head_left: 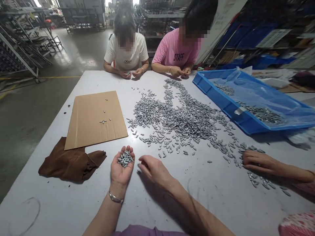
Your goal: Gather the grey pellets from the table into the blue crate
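My left hand [120, 170], palm up and cupped, holds a heap of small grey metal pieces [125, 159], each spindle-shaped. Just to its right is my right hand [156, 172], back upward and fingers bent into a pinch. A single grey piece [139, 170] shows at its thumb tip. Beyond both hands, a large spread pile of the same pieces [182, 119] covers the middle of the white table [172, 196]. Some loose ones lie scattered along the pile's near edge.
A cardboard sheet [95, 114] with several pieces on it lies left, over a brown cloth [71, 160]. At the right stands a blue tray [221, 106], lined with plastic and partly filled with pieces. Two people sit opposite; another person's hand [261, 160] touches pieces at right.
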{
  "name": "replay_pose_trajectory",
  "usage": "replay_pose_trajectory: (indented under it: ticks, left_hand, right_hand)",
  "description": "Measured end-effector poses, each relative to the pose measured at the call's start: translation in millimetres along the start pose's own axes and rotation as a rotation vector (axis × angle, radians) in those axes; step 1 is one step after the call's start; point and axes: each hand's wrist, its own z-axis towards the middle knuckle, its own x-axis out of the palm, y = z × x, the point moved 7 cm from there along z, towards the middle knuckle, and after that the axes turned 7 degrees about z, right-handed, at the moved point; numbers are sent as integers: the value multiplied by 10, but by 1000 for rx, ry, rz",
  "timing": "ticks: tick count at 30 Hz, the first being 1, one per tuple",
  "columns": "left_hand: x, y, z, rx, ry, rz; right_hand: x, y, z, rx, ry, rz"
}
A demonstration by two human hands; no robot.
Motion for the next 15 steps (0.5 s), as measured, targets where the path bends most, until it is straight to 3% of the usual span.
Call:
replay_pose_trajectory:
  ticks: [3, 5, 7, 11, 13, 15]
  left_hand:
    - [27, 20, -7, -2, 25, -10]
    - [45, 32, -18, -4, 39, -5]
    - [58, 33, -28, -7, 50, 3]
    - [70, 2, -49, 16, 57, 19]
    - [85, -10, -72, 45, 65, 43]
    - [116, -5, -115, 82, 87, 94]
  right_hand:
    - [266, -85, -119, 45, 206, -250]
    - [365, -91, -156, 72, 240, -323]
    - [391, -64, -152, 79, 216, -251]
    - [203, -91, -88, 149, -33, 272]
    - [161, -224, -70, 320, -156, 694]
    - [255, -312, -60, 514, -229, 1182]
